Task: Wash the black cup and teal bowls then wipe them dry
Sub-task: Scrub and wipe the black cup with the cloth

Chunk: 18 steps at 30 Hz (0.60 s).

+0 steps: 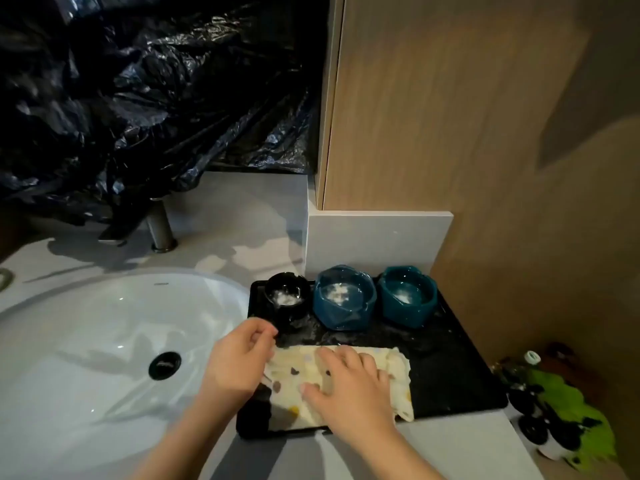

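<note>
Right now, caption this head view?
Left hand and right hand at a patterned cloth, black cup and teal bowls behind.

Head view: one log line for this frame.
left hand: at cloth left edge, grip unclear | right hand: flat on cloth | black cup, teal bowls: on black tray, white residue inside
</note>
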{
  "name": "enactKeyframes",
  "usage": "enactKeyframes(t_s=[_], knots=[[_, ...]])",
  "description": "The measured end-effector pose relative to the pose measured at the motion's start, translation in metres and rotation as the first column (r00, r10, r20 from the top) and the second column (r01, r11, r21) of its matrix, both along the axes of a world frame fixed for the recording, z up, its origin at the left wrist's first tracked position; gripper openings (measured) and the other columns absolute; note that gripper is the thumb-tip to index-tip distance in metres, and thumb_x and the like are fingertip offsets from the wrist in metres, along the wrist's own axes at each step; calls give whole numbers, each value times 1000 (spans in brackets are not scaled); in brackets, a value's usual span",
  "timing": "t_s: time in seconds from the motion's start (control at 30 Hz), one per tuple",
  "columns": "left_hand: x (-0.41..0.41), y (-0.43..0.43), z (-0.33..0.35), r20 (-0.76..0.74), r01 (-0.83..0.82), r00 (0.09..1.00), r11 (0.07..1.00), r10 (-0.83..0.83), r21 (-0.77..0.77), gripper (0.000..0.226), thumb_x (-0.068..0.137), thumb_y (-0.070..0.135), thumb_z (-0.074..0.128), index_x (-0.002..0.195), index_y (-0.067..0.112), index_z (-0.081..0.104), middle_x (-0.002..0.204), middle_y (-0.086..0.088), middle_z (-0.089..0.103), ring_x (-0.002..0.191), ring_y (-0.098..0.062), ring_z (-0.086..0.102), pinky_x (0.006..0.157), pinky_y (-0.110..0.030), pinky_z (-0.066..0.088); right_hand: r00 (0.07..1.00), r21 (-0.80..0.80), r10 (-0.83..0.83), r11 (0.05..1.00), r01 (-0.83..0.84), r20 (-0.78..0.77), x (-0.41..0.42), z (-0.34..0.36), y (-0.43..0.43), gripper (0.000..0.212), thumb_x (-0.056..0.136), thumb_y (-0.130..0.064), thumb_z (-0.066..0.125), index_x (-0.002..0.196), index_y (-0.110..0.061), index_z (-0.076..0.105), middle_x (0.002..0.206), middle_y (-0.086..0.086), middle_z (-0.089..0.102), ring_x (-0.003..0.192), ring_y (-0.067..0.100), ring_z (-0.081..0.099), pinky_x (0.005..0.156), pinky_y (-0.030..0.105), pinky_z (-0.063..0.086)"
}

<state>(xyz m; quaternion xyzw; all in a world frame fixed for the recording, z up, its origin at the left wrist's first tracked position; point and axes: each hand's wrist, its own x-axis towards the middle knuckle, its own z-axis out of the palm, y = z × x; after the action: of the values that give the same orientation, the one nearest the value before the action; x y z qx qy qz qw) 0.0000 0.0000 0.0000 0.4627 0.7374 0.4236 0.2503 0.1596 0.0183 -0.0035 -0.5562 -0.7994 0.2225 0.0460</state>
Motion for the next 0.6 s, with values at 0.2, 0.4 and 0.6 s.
enactKeyframes(t_s=[0.2,0.4,0.6], knots=[[-8,23,-7,-94,4,996,1000,-6,-19,18,92,16,46,97,23,63,90,5,63,75,-13,58,64,-21,40,991,187,-119,977,106,58,-18,-16,-7,36,85,-40,52,121,-43,54,135,-7,46,116,24,41,91,41,31],[-13,39,-13,-332,48,940,993,-82,-110,45,90,26,54,134,29,45,132,-1,44,103,-19,56,83,-27,43,988,294,-148,943,154,-43,-8,-17,4,20,80,-16,66,97,-27,66,97,-9,64,90,19,55,74,31,42],[-13,58,-21,-496,34,861,985,-115,-171,33,86,45,58,111,24,52,132,-1,47,117,-25,42,92,-32,40,896,110,-199,959,261,-397,5,-14,26,31,84,5,48,79,-26,53,88,-11,48,95,19,47,70,22,36]])
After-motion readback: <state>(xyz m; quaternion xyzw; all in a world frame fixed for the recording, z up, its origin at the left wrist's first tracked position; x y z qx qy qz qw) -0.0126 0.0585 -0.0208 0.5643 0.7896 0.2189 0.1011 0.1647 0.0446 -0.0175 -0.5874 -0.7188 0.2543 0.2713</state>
